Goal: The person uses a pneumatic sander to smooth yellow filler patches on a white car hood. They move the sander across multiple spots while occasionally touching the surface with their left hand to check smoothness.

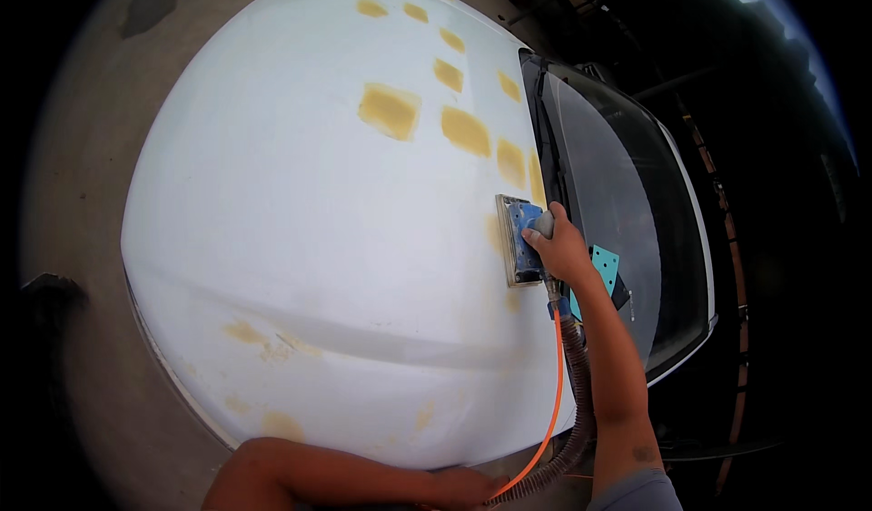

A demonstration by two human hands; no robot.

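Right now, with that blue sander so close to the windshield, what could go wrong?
If the right hand slips, the sander might scuff the nearby windshield. The orange line and ribbed hose trail close together past the edge of the hood, so they could snag or tug the sander. The teal sheet on the windshield looks loose and might slide off.

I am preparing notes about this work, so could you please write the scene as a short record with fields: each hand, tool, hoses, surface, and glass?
Right hand: on the sander, gripping it
Left hand: at the lower edge, by the hoses; grip unclear
Tool: blue sander, on the hood near the windshield
Hoses: orange hose and ribbed hose, running down from the sander
Surface: white hood with yellow patches
Glass: windshield; teal sheet with holes on it, partly behind the right arm
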